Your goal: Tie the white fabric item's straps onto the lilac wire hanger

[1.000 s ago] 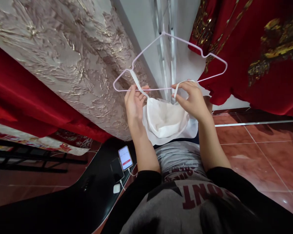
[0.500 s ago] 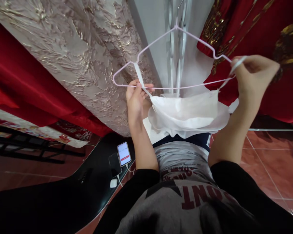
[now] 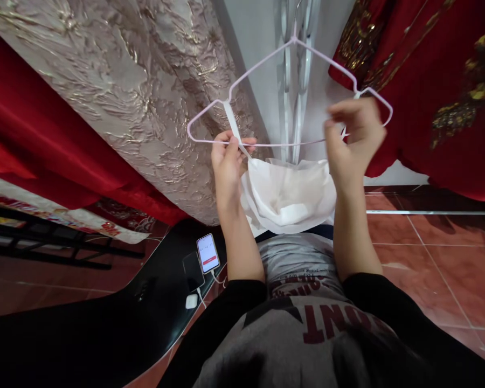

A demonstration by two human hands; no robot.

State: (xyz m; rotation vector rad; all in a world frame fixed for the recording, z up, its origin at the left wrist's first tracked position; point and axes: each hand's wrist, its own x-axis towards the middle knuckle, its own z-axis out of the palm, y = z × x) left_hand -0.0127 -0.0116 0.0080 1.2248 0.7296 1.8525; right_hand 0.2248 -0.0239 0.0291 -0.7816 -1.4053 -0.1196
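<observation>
A thin pale pink hanger (image 3: 267,62) hangs in front of me on a metal rail. A white garment (image 3: 291,191) with narrow straps droops below its bottom bar. One strap (image 3: 231,116) is looped over the hanger's left shoulder. My left hand (image 3: 227,161) pinches that strap and the bottom bar together. My right hand (image 3: 353,137) is closed near the hanger's right shoulder, pinching the other strap, which is blurred by motion.
Embroidered beige fabric (image 3: 117,81) hangs at the left, red gold-trimmed fabric (image 3: 440,81) at the right. A phone (image 3: 208,253) with a lit screen lies on a black surface, plugged into a white charger (image 3: 192,300). Red floor tiles (image 3: 424,248) lie below right.
My right hand pulled the right strap out wide to the right, then came back in and up to the hanger's right shoulder. The garment stretched and then bunched again. My left hand stayed put.
</observation>
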